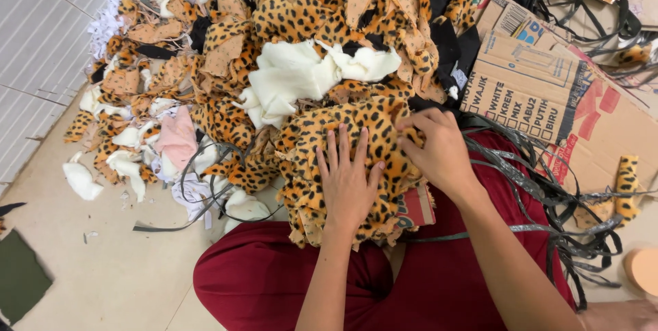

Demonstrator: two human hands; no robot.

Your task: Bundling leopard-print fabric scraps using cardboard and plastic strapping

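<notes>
Two hands on one leopard piece over the lap. Left hand flat, fingers spread, pressing down, nothing gripped. Right hand pinching the piece's upper right edge. Scrap pile just beyond the fingertips: leopard bits too many to count, two large white wads, one pink scrap well left. One flattened carton right of right hand, strap tangle touching that wrist side. One small box under the piece, between the hands. Bare floor down-left of left hand; right side crowded.
</notes>
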